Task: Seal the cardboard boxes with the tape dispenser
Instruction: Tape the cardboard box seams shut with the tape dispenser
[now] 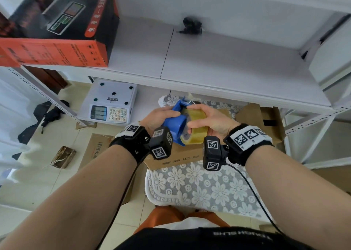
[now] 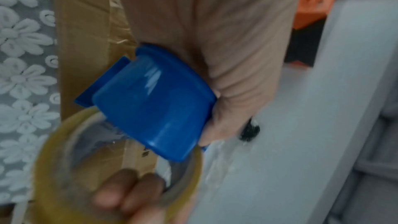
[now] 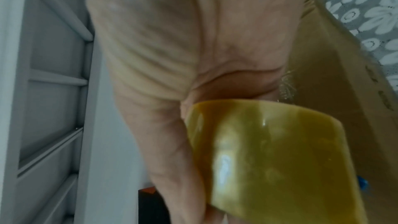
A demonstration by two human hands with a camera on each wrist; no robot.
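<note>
My left hand grips the blue plastic tape dispenser, seen close in the left wrist view as a blue drum. My right hand holds the yellowish roll of clear tape, thumb on its outer face and fingers curled into its core. The roll sits partly beside the dispenser's drum, off it at the near end. A crumpled tape end sticks up at the dispenser's far tip. Below both hands lies a cardboard box on a chair, its seam covered with tape.
A white shelf board runs across above the hands, with a black and orange carton on its left. A white scale and flattened cardboard lie on the floor. An open box stands to the right. The chair has a lace cover.
</note>
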